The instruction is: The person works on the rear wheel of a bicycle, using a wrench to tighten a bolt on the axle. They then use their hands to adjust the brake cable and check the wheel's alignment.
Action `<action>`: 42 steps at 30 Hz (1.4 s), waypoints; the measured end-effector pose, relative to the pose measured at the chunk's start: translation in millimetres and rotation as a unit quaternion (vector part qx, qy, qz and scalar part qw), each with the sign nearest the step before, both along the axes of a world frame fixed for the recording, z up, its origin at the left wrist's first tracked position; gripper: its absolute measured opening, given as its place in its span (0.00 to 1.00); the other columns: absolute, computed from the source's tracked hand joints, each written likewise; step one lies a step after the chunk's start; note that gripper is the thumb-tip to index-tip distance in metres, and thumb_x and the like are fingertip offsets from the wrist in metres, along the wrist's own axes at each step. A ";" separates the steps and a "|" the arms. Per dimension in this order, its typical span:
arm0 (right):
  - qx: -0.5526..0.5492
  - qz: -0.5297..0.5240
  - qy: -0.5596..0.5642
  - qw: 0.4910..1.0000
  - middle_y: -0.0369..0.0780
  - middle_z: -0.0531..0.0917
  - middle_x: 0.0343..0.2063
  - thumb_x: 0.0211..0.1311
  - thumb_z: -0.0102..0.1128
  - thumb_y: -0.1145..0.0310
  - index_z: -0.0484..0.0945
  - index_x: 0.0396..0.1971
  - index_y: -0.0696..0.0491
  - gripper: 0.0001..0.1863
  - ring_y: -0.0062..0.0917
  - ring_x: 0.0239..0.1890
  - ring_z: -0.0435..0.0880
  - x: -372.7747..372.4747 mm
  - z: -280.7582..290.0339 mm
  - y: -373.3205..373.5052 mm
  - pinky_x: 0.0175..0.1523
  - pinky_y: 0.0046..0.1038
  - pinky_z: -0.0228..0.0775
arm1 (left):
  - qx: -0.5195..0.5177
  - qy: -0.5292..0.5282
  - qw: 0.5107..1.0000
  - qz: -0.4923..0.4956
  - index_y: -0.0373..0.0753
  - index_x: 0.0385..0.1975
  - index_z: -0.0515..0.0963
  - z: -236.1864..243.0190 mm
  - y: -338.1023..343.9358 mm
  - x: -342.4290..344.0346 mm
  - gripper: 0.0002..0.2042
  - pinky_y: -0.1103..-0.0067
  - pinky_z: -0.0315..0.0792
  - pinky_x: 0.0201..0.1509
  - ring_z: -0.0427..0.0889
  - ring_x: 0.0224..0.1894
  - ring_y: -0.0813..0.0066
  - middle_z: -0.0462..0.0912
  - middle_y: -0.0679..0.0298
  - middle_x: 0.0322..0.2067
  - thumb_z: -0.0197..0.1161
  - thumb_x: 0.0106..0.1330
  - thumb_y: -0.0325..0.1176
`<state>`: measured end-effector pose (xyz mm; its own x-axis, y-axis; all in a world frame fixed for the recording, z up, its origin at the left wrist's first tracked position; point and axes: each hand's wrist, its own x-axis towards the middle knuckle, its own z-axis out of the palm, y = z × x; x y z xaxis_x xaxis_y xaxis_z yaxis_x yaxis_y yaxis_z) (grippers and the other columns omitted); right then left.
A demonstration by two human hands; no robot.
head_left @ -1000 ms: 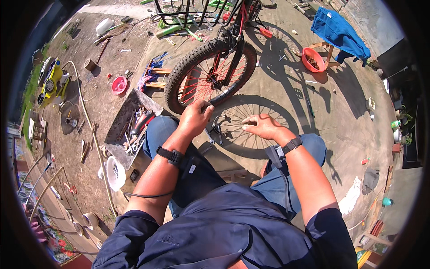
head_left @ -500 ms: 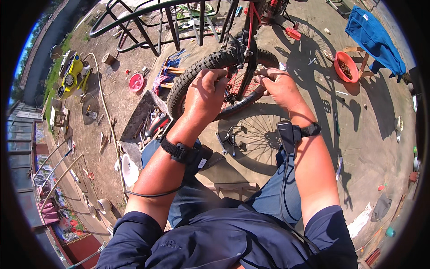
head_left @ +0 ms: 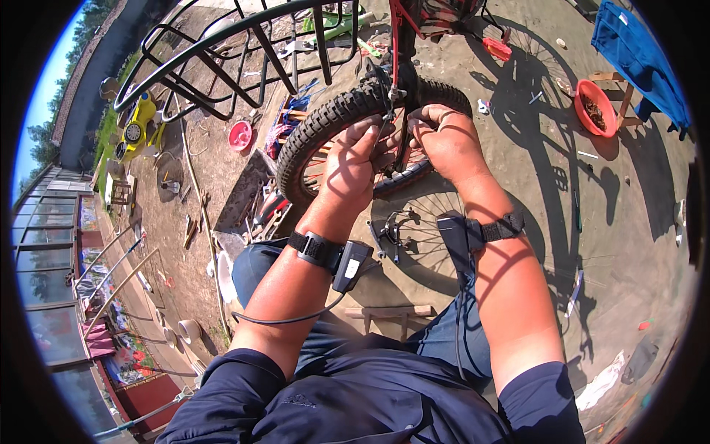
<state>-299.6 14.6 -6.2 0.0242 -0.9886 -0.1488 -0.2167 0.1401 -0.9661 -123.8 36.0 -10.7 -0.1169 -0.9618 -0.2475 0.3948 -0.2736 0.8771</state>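
Between the left hand (head_left: 349,164) and right hand (head_left: 450,144), both part-curled (whatever they pinched, I couldn't tell), stood the bicycle fork (head_left: 404,142); a slipping finger risked scraping the tyre (head_left: 293,146).

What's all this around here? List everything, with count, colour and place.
Bicycle wheel: one, black and red, top centre
Fork: one, black, top centre
Wire basket: one, black, upper left
Toy car: one, yellow, upper left
Small bowl: one, pink, left of wheel
Tool tray: one, grey, left of wheel
Dish: one, white, left of centre
Glass panes: several, bluish, far left
Basin: one, red, upper right
Cloth: one, blue, upper right corner
Scattered bits: many, mixed colours, on ground; some unclear
Wrist straps: two, black, both wrists
Shirt: one, navy, bottom centre
Left grip: one, bare, by fork; hold unclear
Right grip: one, bare, by fork; hold unclear
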 end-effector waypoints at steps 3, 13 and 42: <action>-0.087 -0.087 0.110 0.986 0.42 0.86 0.37 0.61 0.65 0.70 0.80 0.44 0.58 0.13 0.30 0.37 0.85 2.6 4.9 5.7 0.45 0.30 0.75 | -0.013 0.004 1.000 0.001 0.34 0.58 0.72 -6.2 -2.4 -1.3 0.16 0.76 0.78 0.50 0.83 0.48 0.70 0.83 0.59 0.49 0.55 0.75 0.33; -0.080 -0.107 0.140 0.981 0.50 0.85 0.44 0.59 0.70 0.66 0.76 0.50 0.62 0.23 0.39 0.45 0.84 6.9 -33.8 -14.7 0.53 0.33 0.74 | -0.015 -0.008 1.000 0.011 0.35 0.56 0.74 -14.4 -6.5 -2.6 0.15 0.77 0.78 0.47 0.84 0.45 0.71 0.84 0.60 0.48 0.59 0.72 0.32; -0.021 -0.096 0.097 0.990 0.50 0.86 0.42 0.59 0.69 0.65 0.79 0.48 0.59 0.19 0.40 0.44 0.85 9.5 -9.5 -10.6 0.52 0.35 0.74 | -0.065 -0.181 0.980 0.055 0.32 0.43 0.78 -13.0 -13.0 -20.2 0.14 0.80 0.76 0.38 0.83 0.32 0.78 0.85 0.63 0.33 0.59 0.73 0.40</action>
